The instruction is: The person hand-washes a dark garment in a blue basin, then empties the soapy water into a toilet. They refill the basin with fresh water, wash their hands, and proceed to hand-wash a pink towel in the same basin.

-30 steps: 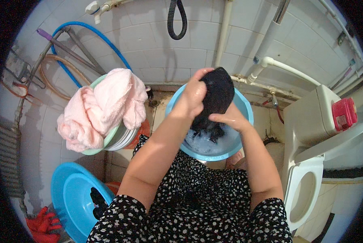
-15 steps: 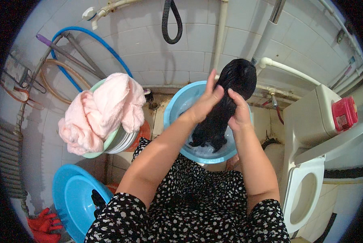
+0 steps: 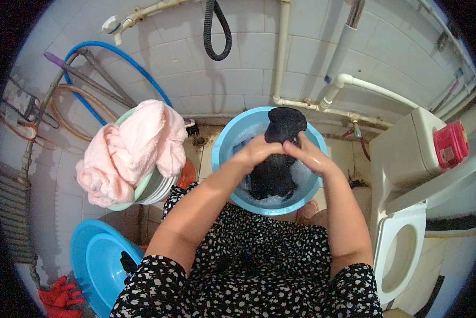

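Left hand: (image 3: 256, 152) closed around the middle of the black garment (image 3: 277, 153), fingers wrapped on the wet cloth.
Right hand: (image 3: 307, 156) clasped on the same garment from the other side, touching the left hand; both wet.
Black garment: held upright over the blue basin (image 3: 224, 146); bunched top at 12 o'clock above the hands, lower end hanging into the water at 6 o'clock below them.
Blue basin: on the floor in front of the knees, holding soapy water; garment tail inside it.
Technique (judgement): rubbing likely goes best with the cloth kept low over the basin so drips fall back in; work one fold against another, shift the grip along the length so no part is missed, keep the tail submerged.
Pink towel: (image 3: 129, 151) heaped over a pale green basin (image 3: 142, 193) at 9 o'clock of the blue basin, apart from it.
Second blue basin: (image 3: 97, 262) at 8 o'clock, leaning by the wall, red gloves (image 3: 60, 297) beside it.
Surface: tiled floor, wet and stained near the drain (image 3: 198, 140).
Room: small tiled washroom; white pipes (image 3: 283, 53) and coloured hoses (image 3: 116, 55) on the wall at 12 and 10 o'clock; white toilet (image 3: 402, 249) at 4 o'clock, red container (image 3: 450, 144) on the cistern.
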### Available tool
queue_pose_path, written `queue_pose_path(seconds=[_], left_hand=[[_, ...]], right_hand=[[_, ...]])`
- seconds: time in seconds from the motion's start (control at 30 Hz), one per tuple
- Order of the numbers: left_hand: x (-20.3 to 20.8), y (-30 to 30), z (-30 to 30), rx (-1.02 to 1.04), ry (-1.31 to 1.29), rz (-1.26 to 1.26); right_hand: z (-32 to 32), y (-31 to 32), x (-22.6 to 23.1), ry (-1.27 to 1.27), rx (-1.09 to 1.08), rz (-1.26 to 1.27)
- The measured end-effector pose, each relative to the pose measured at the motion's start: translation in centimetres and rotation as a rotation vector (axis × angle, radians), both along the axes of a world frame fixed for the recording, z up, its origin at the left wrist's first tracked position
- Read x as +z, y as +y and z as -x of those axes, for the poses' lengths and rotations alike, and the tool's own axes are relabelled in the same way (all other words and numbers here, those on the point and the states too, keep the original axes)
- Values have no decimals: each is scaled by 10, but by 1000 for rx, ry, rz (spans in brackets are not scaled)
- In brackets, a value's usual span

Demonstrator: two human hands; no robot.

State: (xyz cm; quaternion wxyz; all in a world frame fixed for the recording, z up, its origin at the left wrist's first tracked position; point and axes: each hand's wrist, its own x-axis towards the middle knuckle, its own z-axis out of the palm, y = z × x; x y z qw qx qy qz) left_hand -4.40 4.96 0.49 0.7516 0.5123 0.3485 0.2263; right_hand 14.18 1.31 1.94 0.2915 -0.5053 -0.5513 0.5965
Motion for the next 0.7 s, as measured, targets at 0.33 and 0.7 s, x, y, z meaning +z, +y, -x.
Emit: queue_pose_path(seconds=[0.33,0.7], left_hand=[[14,17,43,-258,-354,219],[25,7,35,-552,-1,-45]], right_hand=[[9,-14,-5,-623,-371,-1185],[14,-22,30,-676,14,-1016]])
